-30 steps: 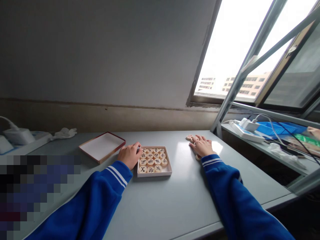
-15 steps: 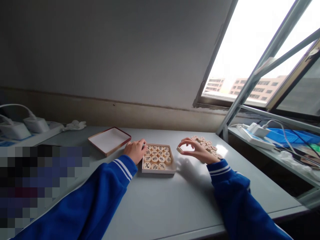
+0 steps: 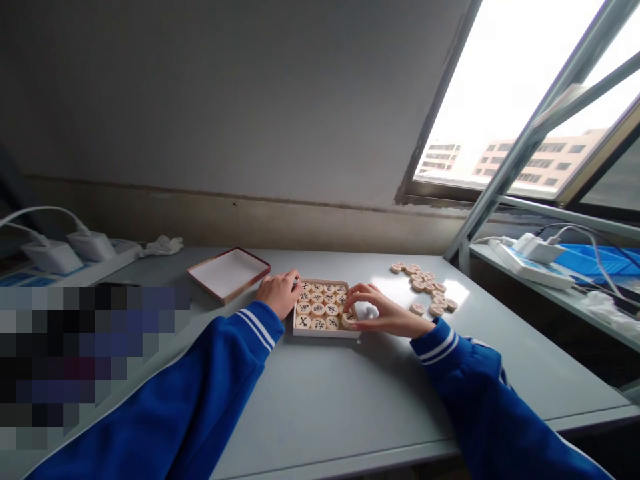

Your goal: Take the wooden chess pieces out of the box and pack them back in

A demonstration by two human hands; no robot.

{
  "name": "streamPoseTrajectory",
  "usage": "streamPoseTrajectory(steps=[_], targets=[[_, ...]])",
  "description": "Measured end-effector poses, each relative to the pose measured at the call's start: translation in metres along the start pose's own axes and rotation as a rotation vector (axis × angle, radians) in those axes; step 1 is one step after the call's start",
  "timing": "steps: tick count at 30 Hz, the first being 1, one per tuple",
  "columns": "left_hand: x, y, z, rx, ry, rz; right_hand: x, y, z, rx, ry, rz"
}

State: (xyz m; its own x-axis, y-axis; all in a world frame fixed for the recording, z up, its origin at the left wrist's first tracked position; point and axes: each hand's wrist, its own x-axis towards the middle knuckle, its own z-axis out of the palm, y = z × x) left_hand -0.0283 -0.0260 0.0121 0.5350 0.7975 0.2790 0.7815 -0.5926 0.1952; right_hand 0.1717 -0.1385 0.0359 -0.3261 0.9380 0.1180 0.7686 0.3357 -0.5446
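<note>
A shallow cardboard box [image 3: 326,333] lies on the desk, filled with rows of round wooden Chinese chess pieces marked with black characters. My left hand [image 3: 278,295] is closed at the box's left side, its fingers curled at the rim; a small dark spot shows by the fingertips. My right hand [image 3: 384,313] pinches a Chinese chess piece [image 3: 349,322] between thumb and fingers at the front right corner inside the box. Loose pieces with reddish characters [image 3: 424,285] lie in a scattered group beyond my right hand.
The box lid [image 3: 230,272] lies upturned at the left, white inside with a red edge. Power strips with chargers stand at the far left [image 3: 95,245] and on a right-hand shelf [image 3: 537,257]. A metal frame post [image 3: 483,220] rises at the desk's back right corner.
My right hand has moved left and down with the piece, from above the desk into the box's front right corner. My left hand stays at the box. The view has shifted slightly.
</note>
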Motion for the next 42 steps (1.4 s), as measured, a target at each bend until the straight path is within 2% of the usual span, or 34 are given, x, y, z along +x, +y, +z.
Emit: streamPoseTrajectory(steps=[7, 14, 22, 26, 29, 32, 35, 39, 42], targets=[[0.001, 0.0, 0.001, 0.012, 0.004, -0.006, 0.0, 0.0, -0.002, 0.029, -0.034, -0.032], [0.0, 0.0, 0.001, 0.031, 0.003, 0.006, 0.0, 0.0, -0.002, 0.089, 0.062, -0.119], [0.0, 0.001, 0.0, 0.003, -0.002, 0.004, 0.002, 0.003, 0.005, 0.064, 0.018, -0.149], [0.0, 0.0, 0.001, 0.001, 0.004, 0.009, 0.002, 0.002, 0.001, 0.055, 0.031, -0.141], [0.001, -0.001, 0.002, -0.013, -0.004, 0.011, -0.005, 0.01, -0.014, -0.102, 0.094, -0.025], [0.002, -0.003, 0.002, -0.052, -0.017, -0.004, -0.023, 0.03, -0.038, -0.335, 0.158, 0.245], [0.004, -0.005, 0.003, -0.103, -0.042, -0.048, -0.046, 0.052, -0.058, -0.315, 0.077, 0.445], [0.006, -0.007, 0.004, -0.158, -0.047, -0.079, -0.063, 0.073, -0.066, -0.21, 0.018, 0.471], [0.006, -0.008, 0.004, -0.187, -0.052, -0.083, -0.057, 0.074, -0.06, -0.251, 0.029, 0.456]])
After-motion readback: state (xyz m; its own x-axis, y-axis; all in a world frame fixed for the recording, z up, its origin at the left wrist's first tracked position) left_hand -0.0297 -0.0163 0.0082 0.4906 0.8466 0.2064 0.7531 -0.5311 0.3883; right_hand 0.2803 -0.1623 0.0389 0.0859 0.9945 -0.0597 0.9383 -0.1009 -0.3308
